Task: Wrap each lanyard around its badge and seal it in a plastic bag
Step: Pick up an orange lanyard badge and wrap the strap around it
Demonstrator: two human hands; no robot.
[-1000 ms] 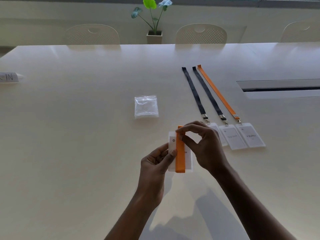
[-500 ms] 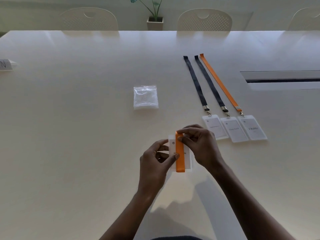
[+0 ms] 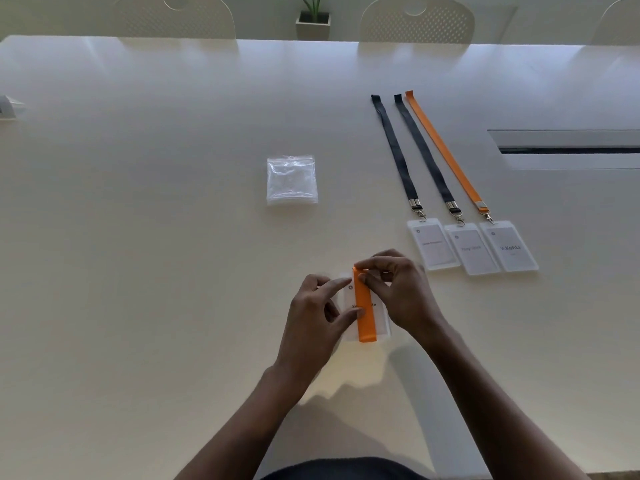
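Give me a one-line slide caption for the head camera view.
Both hands, left hand and right hand, wrap an orange lanyard around its badge near the plastic bags.

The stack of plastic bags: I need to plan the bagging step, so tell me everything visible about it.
The stack of plastic bags is a small, squarish pile of clear, glossy, crinkled film with a strip across its far edge that may be a zip seal. It lies flat on the white table, beyond the hands and left of the three laid-out lanyards. Nothing touches it except the table. How many bags it holds cannot be told.
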